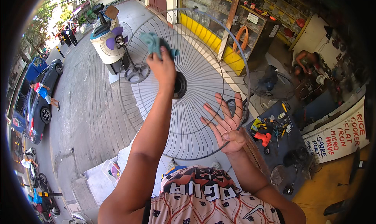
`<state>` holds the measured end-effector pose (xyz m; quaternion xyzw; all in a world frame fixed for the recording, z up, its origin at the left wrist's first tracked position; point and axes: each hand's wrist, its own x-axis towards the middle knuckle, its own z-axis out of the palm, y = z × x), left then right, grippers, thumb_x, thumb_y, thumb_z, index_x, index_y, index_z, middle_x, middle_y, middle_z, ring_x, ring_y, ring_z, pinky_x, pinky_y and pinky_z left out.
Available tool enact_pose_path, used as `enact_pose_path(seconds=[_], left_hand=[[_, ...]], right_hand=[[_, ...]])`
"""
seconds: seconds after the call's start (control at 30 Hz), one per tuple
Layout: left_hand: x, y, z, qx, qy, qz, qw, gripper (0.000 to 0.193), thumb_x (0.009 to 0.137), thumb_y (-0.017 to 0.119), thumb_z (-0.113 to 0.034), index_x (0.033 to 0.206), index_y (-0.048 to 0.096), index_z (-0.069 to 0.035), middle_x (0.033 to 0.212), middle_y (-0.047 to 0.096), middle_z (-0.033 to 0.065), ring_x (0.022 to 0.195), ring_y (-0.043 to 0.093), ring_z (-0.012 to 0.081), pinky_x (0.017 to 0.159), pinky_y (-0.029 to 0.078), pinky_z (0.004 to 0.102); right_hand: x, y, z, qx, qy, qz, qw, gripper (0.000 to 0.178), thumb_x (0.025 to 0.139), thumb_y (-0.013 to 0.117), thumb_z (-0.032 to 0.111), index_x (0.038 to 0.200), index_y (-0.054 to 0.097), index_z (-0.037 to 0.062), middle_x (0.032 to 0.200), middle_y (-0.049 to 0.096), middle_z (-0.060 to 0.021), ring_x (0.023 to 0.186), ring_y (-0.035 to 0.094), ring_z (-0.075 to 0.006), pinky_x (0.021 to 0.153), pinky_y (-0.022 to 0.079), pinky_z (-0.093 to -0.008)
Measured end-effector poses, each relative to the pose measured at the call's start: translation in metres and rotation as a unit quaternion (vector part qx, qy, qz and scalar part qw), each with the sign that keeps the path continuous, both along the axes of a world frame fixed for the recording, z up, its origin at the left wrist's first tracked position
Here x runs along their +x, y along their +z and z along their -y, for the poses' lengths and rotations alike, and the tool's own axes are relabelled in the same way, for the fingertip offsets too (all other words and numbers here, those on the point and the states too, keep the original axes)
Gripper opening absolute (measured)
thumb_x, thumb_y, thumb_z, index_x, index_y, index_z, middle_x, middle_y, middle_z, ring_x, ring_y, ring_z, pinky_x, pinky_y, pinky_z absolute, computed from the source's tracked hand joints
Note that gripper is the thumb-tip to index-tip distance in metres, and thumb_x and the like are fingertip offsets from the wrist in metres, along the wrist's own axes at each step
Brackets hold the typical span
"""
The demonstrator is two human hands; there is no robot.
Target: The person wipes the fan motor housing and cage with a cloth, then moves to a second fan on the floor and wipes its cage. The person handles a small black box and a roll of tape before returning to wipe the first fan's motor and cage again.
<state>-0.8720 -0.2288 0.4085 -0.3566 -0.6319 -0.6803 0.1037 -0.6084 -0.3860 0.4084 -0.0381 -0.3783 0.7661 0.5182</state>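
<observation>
A large round wire fan guard (203, 139) with a dark hub ring (180, 85) is held up in front of me. My left hand (162, 69) reaches to its upper part and grips a teal cloth (150, 43) against the wires. My right hand (227, 128) is at the guard's lower right rim. Its fingers are spread behind the wires and the thumb is bent across near the rim, holding the guard.
A stand fan with purple blades (116, 41) stands beside a white drum (102, 47) at upper left. On the right, tools and a red power tool (262, 138) lie on a dark bench (280, 161). A person (309, 63) sits beyond; glass cabinets (254, 24) line the shop front.
</observation>
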Motion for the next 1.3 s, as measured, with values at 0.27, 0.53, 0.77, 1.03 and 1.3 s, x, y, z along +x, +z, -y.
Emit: enact_pose_path(seconds=[0.27, 0.53, 0.77, 1.03, 1.3], left_hand=[[0.098, -0.044, 0.109, -0.123, -0.438, -0.299, 0.839, 0.046, 0.087, 0.074, -0.014, 0.131, 0.064, -0.005, 0.132, 0.061, 0.0204, 0.124, 0.056, 0.0428, 0.108, 0.044, 0.0486], [-0.019, -0.036, 0.007, -0.096, -0.306, 0.187, 0.928, 0.058, 0.110, 0.038, -0.046, 0.128, 0.058, 0.005, 0.107, 0.065, 0.0137, 0.095, 0.058, 0.0229, 0.089, 0.048, 0.0355], [0.120, 0.042, -0.005, 0.016, -0.224, 0.009, 0.974, 0.028, 0.100, 0.058, -0.016, 0.113, 0.060, 0.009, 0.120, 0.057, 0.0344, 0.114, 0.053, 0.0516, 0.102, 0.042, 0.0519], [0.103, -0.095, 0.105, -0.332, -0.703, -0.188, 0.601, 0.042, 0.105, 0.053, -0.029, 0.136, 0.063, -0.002, 0.122, 0.069, 0.0266, 0.115, 0.064, 0.0425, 0.103, 0.048, 0.0459], [-0.078, -0.090, 0.175, 0.019, -0.601, 0.400, 0.691, 0.056, 0.101, 0.057, -0.055, 0.132, 0.066, -0.010, 0.128, 0.068, 0.0139, 0.119, 0.063, 0.0341, 0.103, 0.050, 0.0530]], right_hand=[[0.033, 0.005, -0.034, -0.007, -0.114, 0.007, 0.993, 0.122, 0.061, 0.057, 0.005, 0.168, 0.005, 0.0279, 0.170, 0.021, -0.0208, 0.151, 0.033, -0.0466, 0.120, 0.032, -0.0614], [0.047, -0.019, -0.012, -0.028, -0.117, 0.011, 0.993, 0.124, 0.059, 0.055, 0.003, 0.168, 0.002, 0.0302, 0.171, 0.019, -0.0196, 0.152, 0.030, -0.0486, 0.119, 0.032, -0.0640], [0.010, -0.035, 0.000, -0.030, -0.041, 0.054, 0.997, 0.127, 0.056, 0.056, -0.002, 0.168, 0.003, 0.0257, 0.168, 0.025, -0.0185, 0.148, 0.039, -0.0425, 0.115, 0.040, -0.0580], [0.096, -0.051, -0.078, -0.099, -0.203, 0.067, 0.972, 0.106, 0.065, 0.048, 0.005, 0.165, 0.020, 0.0292, 0.164, 0.036, -0.0146, 0.136, 0.053, -0.0454, 0.102, 0.051, -0.0621], [0.123, -0.050, -0.083, -0.099, -0.189, -0.127, 0.969, 0.096, 0.074, 0.045, 0.009, 0.164, 0.024, 0.0314, 0.168, 0.028, -0.0117, 0.148, 0.031, -0.0570, 0.113, 0.027, -0.0808]])
